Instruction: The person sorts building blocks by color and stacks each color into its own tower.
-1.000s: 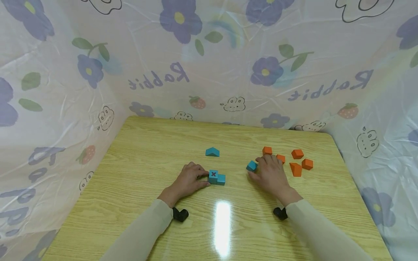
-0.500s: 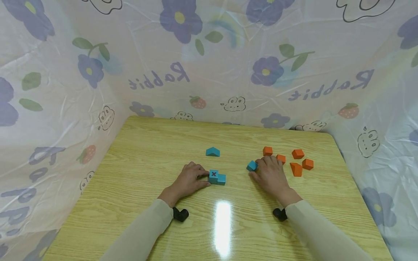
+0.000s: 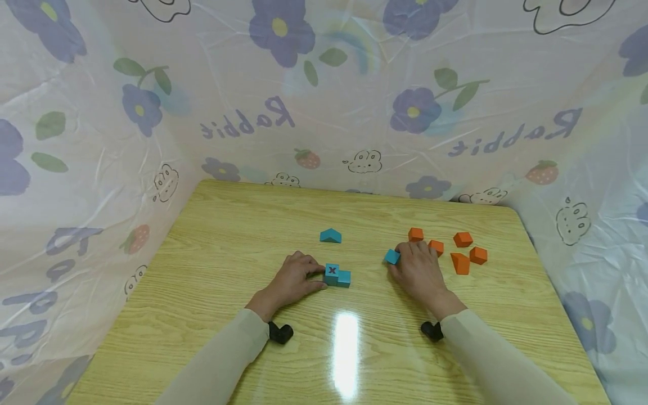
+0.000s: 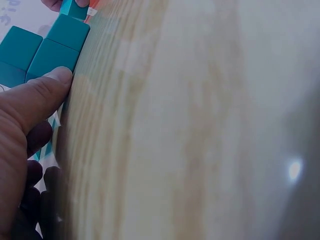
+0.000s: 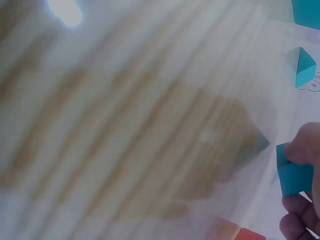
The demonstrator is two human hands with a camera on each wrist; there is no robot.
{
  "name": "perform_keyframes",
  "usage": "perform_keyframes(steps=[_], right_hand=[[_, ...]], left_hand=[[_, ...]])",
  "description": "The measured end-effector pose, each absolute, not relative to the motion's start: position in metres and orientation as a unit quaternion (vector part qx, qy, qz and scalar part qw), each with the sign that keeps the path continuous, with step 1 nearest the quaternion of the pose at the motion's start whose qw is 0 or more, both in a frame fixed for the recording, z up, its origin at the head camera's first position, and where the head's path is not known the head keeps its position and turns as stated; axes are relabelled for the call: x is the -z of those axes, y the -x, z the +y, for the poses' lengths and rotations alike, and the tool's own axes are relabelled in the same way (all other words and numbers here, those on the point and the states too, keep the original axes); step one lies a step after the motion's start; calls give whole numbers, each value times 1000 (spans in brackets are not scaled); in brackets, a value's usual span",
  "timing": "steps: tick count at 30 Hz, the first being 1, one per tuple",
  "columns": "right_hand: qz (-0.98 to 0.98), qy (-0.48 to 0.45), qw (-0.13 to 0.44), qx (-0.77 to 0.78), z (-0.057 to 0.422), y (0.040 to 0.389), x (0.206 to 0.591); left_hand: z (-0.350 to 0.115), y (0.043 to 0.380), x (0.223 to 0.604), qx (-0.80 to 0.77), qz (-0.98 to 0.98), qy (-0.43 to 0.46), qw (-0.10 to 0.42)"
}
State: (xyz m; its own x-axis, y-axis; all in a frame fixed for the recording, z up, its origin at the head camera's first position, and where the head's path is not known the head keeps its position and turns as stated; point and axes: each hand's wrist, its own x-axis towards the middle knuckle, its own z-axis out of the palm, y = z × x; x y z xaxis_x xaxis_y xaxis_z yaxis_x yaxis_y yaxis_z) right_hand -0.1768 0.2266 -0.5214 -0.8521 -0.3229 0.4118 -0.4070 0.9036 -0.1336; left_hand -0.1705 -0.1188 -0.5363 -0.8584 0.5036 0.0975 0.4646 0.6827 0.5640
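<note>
Centre table, a blue cube marked X (image 3: 331, 271) tops a short stack, and a lower blue cube (image 3: 343, 278) sits against its right side. My left hand (image 3: 293, 281) holds the stack from the left, its thumb (image 4: 61, 76) on the bottom cube (image 4: 53, 57). With thumb and fingers my right hand (image 3: 417, 270) pinches a tilted blue cube (image 3: 392, 257) near the orange blocks. The right wrist view shows the thumb across that cube (image 5: 296, 177), which stands apart from its reflection in the tabletop. Behind the stack lies a blue triangular block (image 3: 331, 236).
Several orange blocks (image 3: 463, 239) are scattered right of and behind my right hand, among them an orange wedge-shaped block (image 3: 460, 264). The glossy wood table (image 3: 243, 225) ends at a printed cloth (image 3: 344, 112) at the back and sides.
The blue cube in my right hand has tilted and shifted slightly, and the right hand has moved with it. My left hand and the stack stay where they were.
</note>
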Motion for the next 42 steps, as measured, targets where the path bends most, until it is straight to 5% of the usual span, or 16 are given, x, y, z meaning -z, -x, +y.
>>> perform_keyframes(steps=[12,42], right_hand=[[-946,-229,215,-74,225,176,520],[-965,-199,135,-108,219,171,523]], left_hand=[[-120,171,538,-292,918,-267,26],[-119,171,541,-290,918,-271,20]])
